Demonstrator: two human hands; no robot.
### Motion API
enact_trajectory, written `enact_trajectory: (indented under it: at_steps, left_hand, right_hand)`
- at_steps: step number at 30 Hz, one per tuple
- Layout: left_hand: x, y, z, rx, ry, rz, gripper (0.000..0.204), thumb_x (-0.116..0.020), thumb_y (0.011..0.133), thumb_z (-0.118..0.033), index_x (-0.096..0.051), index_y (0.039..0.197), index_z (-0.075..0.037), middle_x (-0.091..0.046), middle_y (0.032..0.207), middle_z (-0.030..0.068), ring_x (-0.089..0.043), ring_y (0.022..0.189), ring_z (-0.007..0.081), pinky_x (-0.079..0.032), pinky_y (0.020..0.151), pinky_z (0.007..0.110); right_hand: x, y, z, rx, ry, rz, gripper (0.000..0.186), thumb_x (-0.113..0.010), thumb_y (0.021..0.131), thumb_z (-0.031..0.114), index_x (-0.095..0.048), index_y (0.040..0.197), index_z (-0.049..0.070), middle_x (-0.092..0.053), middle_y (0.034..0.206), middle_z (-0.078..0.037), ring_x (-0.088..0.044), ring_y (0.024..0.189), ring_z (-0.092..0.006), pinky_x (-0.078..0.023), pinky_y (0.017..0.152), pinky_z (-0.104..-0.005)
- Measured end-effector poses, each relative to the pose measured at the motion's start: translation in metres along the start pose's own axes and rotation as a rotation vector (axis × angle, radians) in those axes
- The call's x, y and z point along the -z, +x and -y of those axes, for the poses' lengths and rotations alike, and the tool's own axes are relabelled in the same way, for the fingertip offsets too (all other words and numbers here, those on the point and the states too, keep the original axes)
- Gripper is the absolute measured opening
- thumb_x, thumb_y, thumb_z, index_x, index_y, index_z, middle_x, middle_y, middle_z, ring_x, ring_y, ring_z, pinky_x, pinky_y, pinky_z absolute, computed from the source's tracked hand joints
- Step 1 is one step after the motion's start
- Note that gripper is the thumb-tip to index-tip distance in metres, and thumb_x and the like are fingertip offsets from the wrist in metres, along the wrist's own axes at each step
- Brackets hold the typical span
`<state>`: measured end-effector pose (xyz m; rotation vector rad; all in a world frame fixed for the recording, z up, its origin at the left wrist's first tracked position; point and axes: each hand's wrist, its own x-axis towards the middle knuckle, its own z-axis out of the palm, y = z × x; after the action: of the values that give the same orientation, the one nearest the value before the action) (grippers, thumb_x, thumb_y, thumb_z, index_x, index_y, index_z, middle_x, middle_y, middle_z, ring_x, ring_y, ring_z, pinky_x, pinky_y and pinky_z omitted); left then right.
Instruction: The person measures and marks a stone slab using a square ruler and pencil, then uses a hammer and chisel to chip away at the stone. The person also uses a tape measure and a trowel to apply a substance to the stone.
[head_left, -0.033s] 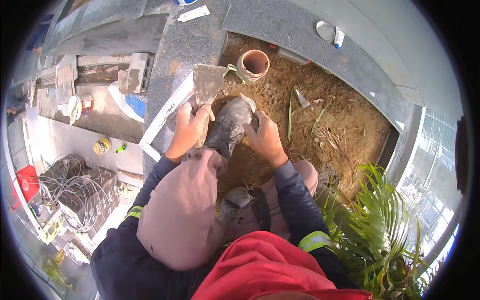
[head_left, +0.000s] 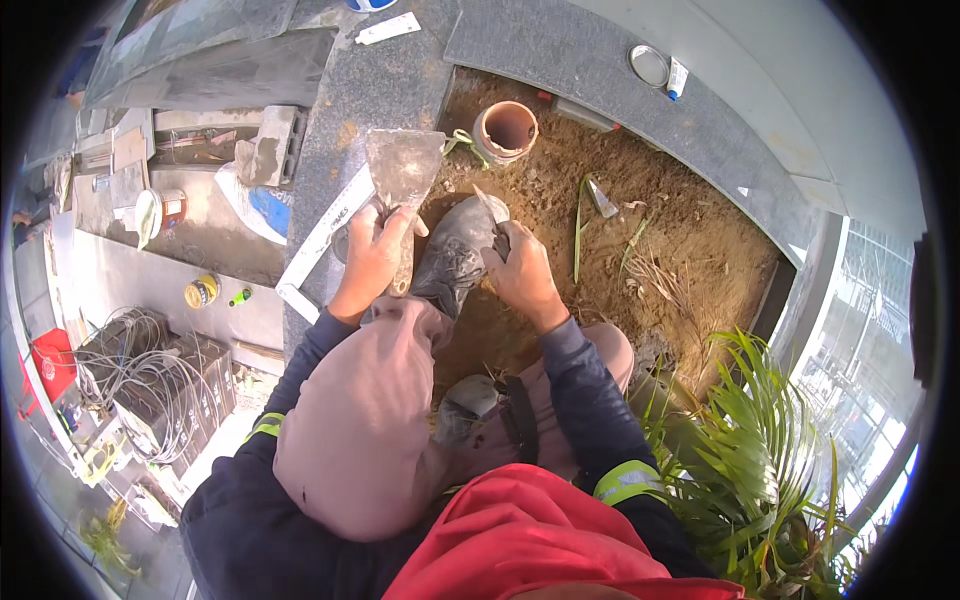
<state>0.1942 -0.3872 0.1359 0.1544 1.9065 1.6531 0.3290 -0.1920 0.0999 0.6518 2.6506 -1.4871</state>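
My left hand (head_left: 372,262) is closed round the handle of a putty knife (head_left: 405,165), its wide, dirt-smeared blade pointing away from me. In my closed right hand (head_left: 525,275) is a thin pointed blade (head_left: 485,205), seen nearly edge-on; its handle is hidden in the fingers, so its exact kind is unclear. The two tools are apart. Between my hands, beneath the thin blade, is my dusty dark shoe (head_left: 458,245), planted on the soil. A white angled frame piece (head_left: 325,243) lies beside my left hand.
Ahead, a clay-coloured pipe (head_left: 506,130) stands up from the soil (head_left: 700,250). Grey stone slabs (head_left: 560,45) border the bed, with a tube (head_left: 678,77) and a round lid (head_left: 649,65) on top. Palm leaves (head_left: 760,430) crowd the right. Tangled cables (head_left: 150,385) lie at left.
The putty knife has turned, so its blade shows broader and sits slightly to the left. My right hand has shifted a little left, and its thin blade now stands out over the shoe.
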Motion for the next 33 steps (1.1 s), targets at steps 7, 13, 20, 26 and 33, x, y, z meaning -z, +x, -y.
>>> enact_trajectory:
  at_steps: [7,13,20,26,33]
  left_hand:
    - [0.014,0.009,0.014,0.073,-0.259,-0.319,0.033,-0.065,0.103,-0.032,-0.070,0.110,0.000,-0.072,0.097,0.0034,-0.065,0.083,0.0106,-0.050,0.073,0.027]
    - [0.028,0.014,0.005,0.071,-0.516,-0.458,0.032,-0.061,0.107,-0.032,-0.066,0.116,-0.001,-0.070,0.105,0.0065,-0.068,0.092,0.0152,-0.056,0.079,0.033]
    - [-0.008,0.024,0.009,0.288,-0.546,-0.278,0.039,-0.068,0.101,-0.041,-0.065,0.112,-0.004,-0.063,0.089,-0.0012,-0.058,0.068,0.0089,-0.047,0.056,0.025]
    - [-0.011,0.030,0.012,0.237,-0.405,-0.135,0.031,-0.066,0.104,-0.034,-0.068,0.106,-0.002,-0.057,0.084,-0.0027,-0.045,0.060,0.0044,-0.035,0.050,0.021]
    - [0.033,0.024,0.010,0.080,-0.237,-0.288,0.020,-0.068,0.103,-0.017,-0.067,0.114,0.000,-0.048,0.071,-0.0090,-0.036,0.057,-0.0004,-0.027,0.049,0.020]
  right_hand:
    - [-0.071,0.097,0.040,0.095,0.039,0.050,0.068,-0.070,0.088,0.024,-0.049,0.140,-0.015,-0.062,0.119,-0.037,-0.061,0.113,-0.0501,-0.049,0.101,-0.0498]
    - [-0.092,0.141,0.088,0.053,0.199,-0.032,0.064,-0.065,0.097,0.030,-0.050,0.140,-0.015,-0.064,0.123,-0.035,-0.062,0.121,-0.0448,-0.047,0.106,-0.0459]
    - [-0.043,0.030,0.086,-0.035,0.505,0.132,0.062,-0.066,0.099,0.031,-0.052,0.136,-0.017,-0.064,0.128,-0.034,-0.063,0.123,-0.0399,-0.047,0.106,-0.0421]
    - [-0.008,-0.009,0.065,-0.076,0.357,-0.019,0.056,-0.068,0.095,0.024,-0.055,0.127,-0.020,-0.068,0.114,-0.036,-0.068,0.113,-0.0399,-0.050,0.099,-0.0423]
    - [-0.011,0.017,0.042,-0.051,0.185,0.012,0.049,-0.070,0.094,0.028,-0.061,0.115,-0.015,-0.068,0.091,-0.035,-0.068,0.089,-0.0502,-0.054,0.080,-0.0495]
